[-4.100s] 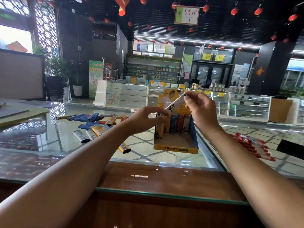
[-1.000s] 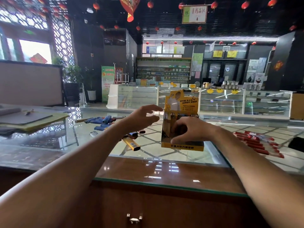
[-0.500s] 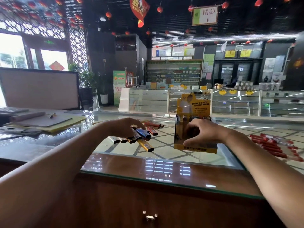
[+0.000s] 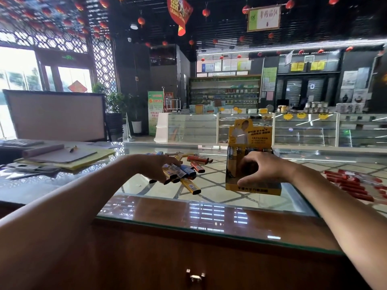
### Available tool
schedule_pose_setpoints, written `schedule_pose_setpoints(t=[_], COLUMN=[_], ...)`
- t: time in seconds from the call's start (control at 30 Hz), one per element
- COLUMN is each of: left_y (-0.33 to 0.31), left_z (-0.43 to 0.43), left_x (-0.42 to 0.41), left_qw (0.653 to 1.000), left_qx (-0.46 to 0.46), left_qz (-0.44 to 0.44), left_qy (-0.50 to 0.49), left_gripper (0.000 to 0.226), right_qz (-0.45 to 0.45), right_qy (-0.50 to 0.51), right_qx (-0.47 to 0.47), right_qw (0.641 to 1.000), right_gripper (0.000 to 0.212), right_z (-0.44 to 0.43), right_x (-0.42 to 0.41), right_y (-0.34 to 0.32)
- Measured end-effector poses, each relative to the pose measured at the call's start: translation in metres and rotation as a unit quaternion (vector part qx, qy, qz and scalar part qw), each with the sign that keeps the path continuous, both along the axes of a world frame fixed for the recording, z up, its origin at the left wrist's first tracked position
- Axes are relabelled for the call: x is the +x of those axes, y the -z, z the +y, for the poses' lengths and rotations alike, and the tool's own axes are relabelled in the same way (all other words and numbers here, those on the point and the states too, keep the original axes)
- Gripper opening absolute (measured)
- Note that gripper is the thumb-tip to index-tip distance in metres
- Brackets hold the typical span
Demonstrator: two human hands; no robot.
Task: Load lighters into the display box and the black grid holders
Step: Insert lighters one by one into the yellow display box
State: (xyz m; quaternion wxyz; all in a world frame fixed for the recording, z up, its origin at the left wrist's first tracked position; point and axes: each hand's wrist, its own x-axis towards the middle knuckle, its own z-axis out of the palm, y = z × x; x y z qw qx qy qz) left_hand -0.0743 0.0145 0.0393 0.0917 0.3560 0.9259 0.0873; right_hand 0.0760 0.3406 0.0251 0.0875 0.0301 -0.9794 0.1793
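Lighters [image 4: 177, 173] gathered: the left grip [image 4: 154, 168] now clutches a bunch.
Right grip [image 4: 262, 168] clasps the display box [image 4: 254, 189], ready for loading.

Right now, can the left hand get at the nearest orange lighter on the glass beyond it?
Probably yes for reach: nothing stands between the left hand and the nearest orange lighter. But the hand holds a bunch of lighters, so grasping looks awkward.
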Motion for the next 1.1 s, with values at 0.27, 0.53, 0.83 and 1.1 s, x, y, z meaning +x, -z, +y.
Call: schedule_pose_setpoints(t=[0.27,0.53,0.83,1.1], left_y=[-0.006,-0.008,-0.013,-0.001], left_z=[0.008,0.012,0.013,0.012], left_x=[0.014,0.016,0.017,0.015], left_qw=[0.997,0.99,0.982,0.975], left_qx=[-0.056,-0.135,-0.141,-0.131], left_qz=[0.05,0.042,0.113,0.163], left_qy=[0.022,0.021,0.051,0.078], left_gripper=[0.064,0.079,0.071,0.051], right_qz=[-0.007,-0.009,-0.014,-0.013], right_qy=[0.009,0.007,0.009,0.004], right_qx=[-0.003,-0.009,-0.007,-0.01], right_qw=[1.0,1.0,1.0,1.0], right_gripper=[0.067,0.063,0.064,0.054], right_z=[0.002,0.002,0.001,-0.003], right_x=[-0.002,-0.002,-0.002,0.001], right_y=[0.001,0.001,0.0,-0.001])
